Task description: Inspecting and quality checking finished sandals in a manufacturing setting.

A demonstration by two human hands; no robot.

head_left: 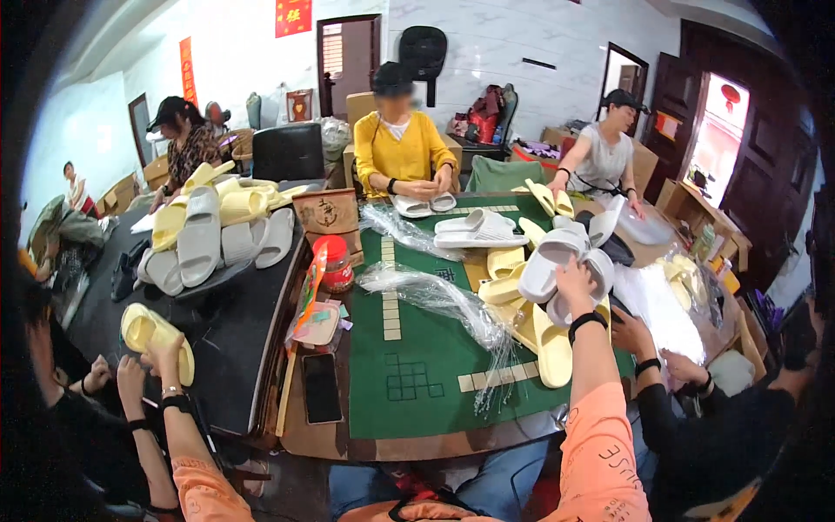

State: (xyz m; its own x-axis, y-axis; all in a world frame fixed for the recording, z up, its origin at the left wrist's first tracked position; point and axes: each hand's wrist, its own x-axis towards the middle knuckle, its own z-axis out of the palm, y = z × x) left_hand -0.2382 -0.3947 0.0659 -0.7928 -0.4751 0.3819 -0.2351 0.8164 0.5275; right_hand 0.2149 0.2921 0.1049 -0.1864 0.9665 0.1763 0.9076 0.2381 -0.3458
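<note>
My left hand point(165, 358) is far out to the left over the black table point(235, 348) and grips a pale yellow slipper point(143, 332). My right hand point(576, 280) is stretched forward over the green mat point(426, 348) and closes on a white slipper point(550, 259) in the heap of white and yellow slippers. Both of my sleeves are orange, with a black band at each wrist. A yellow slipper point(553, 348) lies just left of my right forearm.
Crumpled clear plastic bags point(452, 300) lie on the mat. A phone point(321, 388), a red-lidded jar point(336, 263) and a stack of grey and yellow slippers point(209, 230) are to the left. Co-workers' hands in black sleeves point(633, 335) work at both sides; three people sit opposite.
</note>
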